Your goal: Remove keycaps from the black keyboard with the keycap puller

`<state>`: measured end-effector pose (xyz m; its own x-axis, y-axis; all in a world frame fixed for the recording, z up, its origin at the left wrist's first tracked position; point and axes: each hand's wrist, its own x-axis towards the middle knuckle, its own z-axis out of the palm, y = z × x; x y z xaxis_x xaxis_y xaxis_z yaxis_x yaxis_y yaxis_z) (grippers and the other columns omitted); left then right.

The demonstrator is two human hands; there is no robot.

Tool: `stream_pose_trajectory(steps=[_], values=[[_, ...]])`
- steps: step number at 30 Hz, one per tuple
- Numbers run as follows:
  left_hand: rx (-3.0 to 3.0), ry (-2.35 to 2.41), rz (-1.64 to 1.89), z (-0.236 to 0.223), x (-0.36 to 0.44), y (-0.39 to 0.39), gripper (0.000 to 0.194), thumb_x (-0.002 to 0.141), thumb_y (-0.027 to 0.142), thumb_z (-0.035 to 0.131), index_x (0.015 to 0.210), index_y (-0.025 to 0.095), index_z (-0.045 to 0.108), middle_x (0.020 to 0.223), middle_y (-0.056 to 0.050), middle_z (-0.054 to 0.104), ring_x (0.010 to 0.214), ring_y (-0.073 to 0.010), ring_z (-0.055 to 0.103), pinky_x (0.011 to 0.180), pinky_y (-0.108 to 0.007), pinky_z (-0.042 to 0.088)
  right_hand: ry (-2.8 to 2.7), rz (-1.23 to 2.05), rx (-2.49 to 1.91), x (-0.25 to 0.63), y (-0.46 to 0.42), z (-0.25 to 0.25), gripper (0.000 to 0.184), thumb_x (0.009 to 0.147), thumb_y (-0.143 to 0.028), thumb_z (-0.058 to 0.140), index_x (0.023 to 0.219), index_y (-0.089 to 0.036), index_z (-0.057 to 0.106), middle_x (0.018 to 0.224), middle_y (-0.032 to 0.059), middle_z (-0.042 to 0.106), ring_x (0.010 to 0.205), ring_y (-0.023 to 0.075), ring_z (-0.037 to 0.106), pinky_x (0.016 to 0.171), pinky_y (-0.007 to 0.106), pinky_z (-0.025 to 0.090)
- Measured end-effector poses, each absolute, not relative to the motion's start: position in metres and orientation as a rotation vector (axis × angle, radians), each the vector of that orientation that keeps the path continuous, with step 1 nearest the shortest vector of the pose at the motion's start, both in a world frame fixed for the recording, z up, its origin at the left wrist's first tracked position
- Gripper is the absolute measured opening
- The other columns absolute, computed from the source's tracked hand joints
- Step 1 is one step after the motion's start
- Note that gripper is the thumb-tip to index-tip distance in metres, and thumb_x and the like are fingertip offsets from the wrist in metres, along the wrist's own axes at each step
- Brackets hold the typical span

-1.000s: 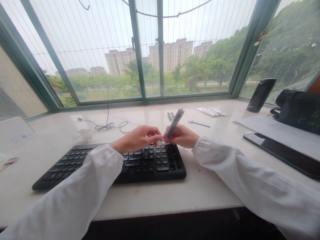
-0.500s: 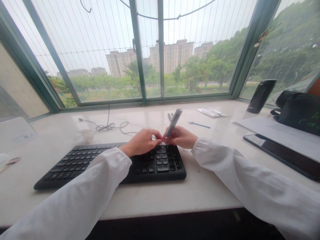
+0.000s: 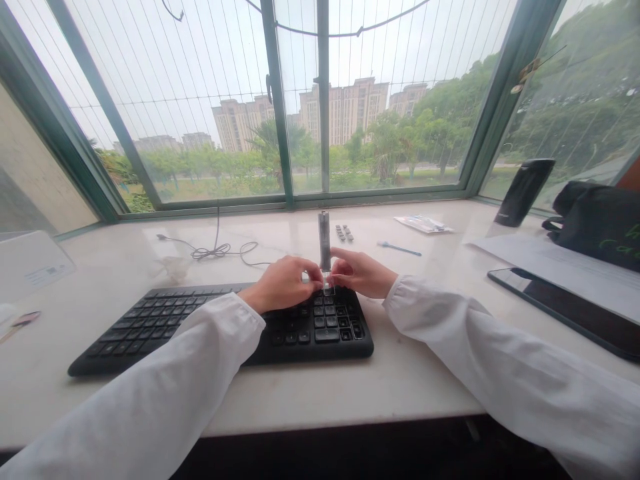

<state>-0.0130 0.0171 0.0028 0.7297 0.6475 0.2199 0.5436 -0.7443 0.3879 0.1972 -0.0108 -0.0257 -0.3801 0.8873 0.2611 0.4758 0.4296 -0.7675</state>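
A black keyboard (image 3: 200, 333) lies on the white counter, and several of its number-pad keys at the right end lack their caps. Above those keys stands a grey keycap puller (image 3: 325, 240), nearly upright, its thin wires pointing down at the keys. My left hand (image 3: 285, 285) is closed, thumb and index finger pinched at the puller's wires from the left. From the right, my right hand (image 3: 363, 273) holds the puller low down near the wires. Fingers partly hide the wire ends, so I cannot tell whether they grip a key.
Behind the puller lie several loose keycaps (image 3: 344, 233). A blue cleaning brush (image 3: 400, 249) and a plastic packet (image 3: 423, 225) are further right. A phone (image 3: 565, 310), papers (image 3: 550, 263) and a black cylinder (image 3: 525, 191) stand or lie at right. A coiled cable (image 3: 213, 251) sits behind the keyboard.
The keycap puller has swung from leaning right to nearly upright, and its top has moved left. My right fingers have opened a little around it; my left hand has barely moved.
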Motion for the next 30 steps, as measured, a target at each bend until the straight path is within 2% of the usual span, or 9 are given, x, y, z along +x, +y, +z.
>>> stream_pose_trajectory(steps=[7,12,20,30], values=[[2.545,0.886,0.539,0.003,-0.012,0.02,0.024,0.083,0.037,0.059,0.087,0.019,0.073,0.079,-0.001,0.071,0.065,-0.0123,0.055,0.065,-0.024,0.04,-2.016,0.794,-1.178,0.198,-0.011,-0.024,0.032,0.08,-0.03,0.066,0.108,-0.02,0.054,0.073,-0.0004,0.069,0.067,0.0151,0.061,0.064,0.026,0.046],[2.544,0.911,0.516,0.004,-0.012,0.022,0.024,0.082,0.036,0.059,0.086,0.019,0.074,0.07,-0.001,0.068,0.062,-0.0129,0.055,0.067,-0.025,0.042,-2.002,0.806,-1.198,0.198,-0.01,-0.024,0.032,0.078,-0.032,0.068,0.105,-0.02,0.056,0.071,-0.0011,0.068,0.066,0.0149,0.06,0.061,0.025,0.044],[2.532,0.948,0.524,0.004,-0.011,0.022,0.022,0.078,0.034,0.061,0.084,0.019,0.075,0.074,-0.001,0.07,0.066,-0.0149,0.057,0.07,-0.027,0.043,-2.015,0.75,-1.185,0.193,-0.012,-0.022,0.029,0.079,-0.033,0.066,0.102,-0.02,0.055,0.068,-0.0028,0.064,0.062,0.0131,0.056,0.059,0.024,0.041],[2.464,0.97,0.586,0.003,-0.011,0.018,0.018,0.073,0.03,0.062,0.077,0.018,0.074,0.072,-0.001,0.07,0.064,-0.0145,0.058,0.061,-0.026,0.04,-2.192,0.436,-1.219,0.19,-0.019,-0.012,0.022,0.083,-0.031,0.062,0.101,-0.022,0.053,0.069,-0.0018,0.065,0.063,0.0143,0.057,0.063,0.025,0.044]])
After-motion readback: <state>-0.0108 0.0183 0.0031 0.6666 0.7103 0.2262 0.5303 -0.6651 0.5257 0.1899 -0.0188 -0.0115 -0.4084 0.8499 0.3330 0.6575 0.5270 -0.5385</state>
